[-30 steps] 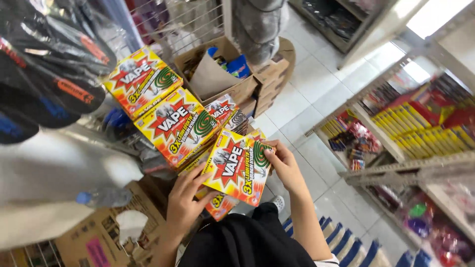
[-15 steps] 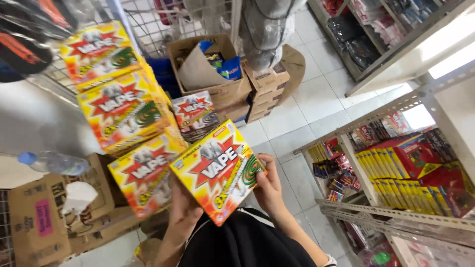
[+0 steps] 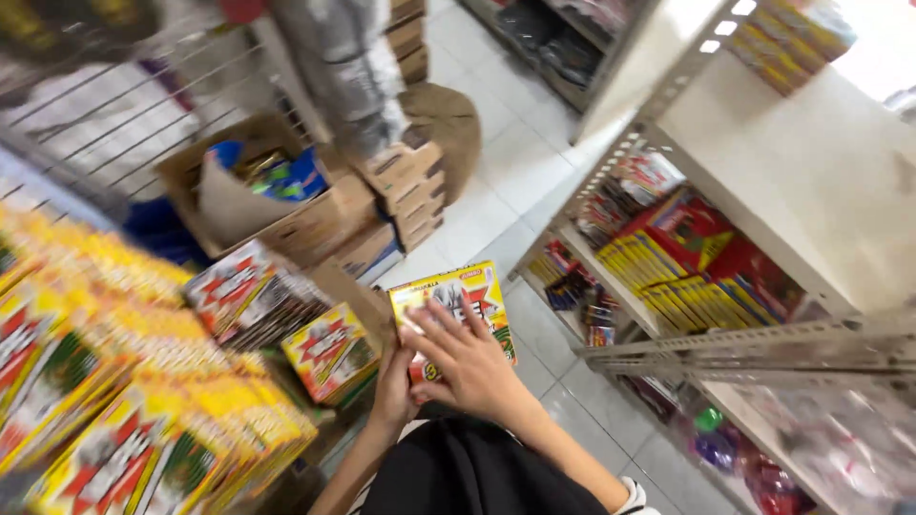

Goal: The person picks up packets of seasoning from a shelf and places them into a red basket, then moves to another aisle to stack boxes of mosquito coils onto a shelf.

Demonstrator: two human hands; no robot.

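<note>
Shop aisle underfoot, pale tiled floor [image 3: 515, 172] running away between the racks, and we're looking straight down. Closest in, a black garment [image 3: 468, 477] fills the bottom edge, with both forearms rising out of it.

Right hand [image 3: 468, 367] is spread across the front of a yellow box [image 3: 448, 286] with a red starburst, fingers [image 3: 477, 319] splayed and pressed on the face, grasping it. Left hand [image 3: 396, 381] comes up at the box's lower left corner, touching it. Its fingers are tucked out of sight behind the box, so I cannot tell whether they are clenched. The box itself is up in the air, tilted, above the floor and between the left-hand stacks and the right-hand rack.

Just left, blurred stacks of matching yellow boxes [image 3: 143, 410] crowd the frame, and two loose ones, [image 3: 329, 348] and [image 3: 234, 286], lie beside them. Behind those sits an open cardboard carton [image 3: 296, 224] with blue packets inside, then a pile of shut cartons [image 3: 410, 191]. Someone in grey trousers [image 3: 348, 67] stands by them.

Off right, a metal shelf rack [image 3: 763, 339] carries rows of yellow packs [image 3: 658, 277] and red packages.

My read: one box is lifted clear and carried in both hands. Wherever it goes, that calls for a squared-up, steady hold.
</note>
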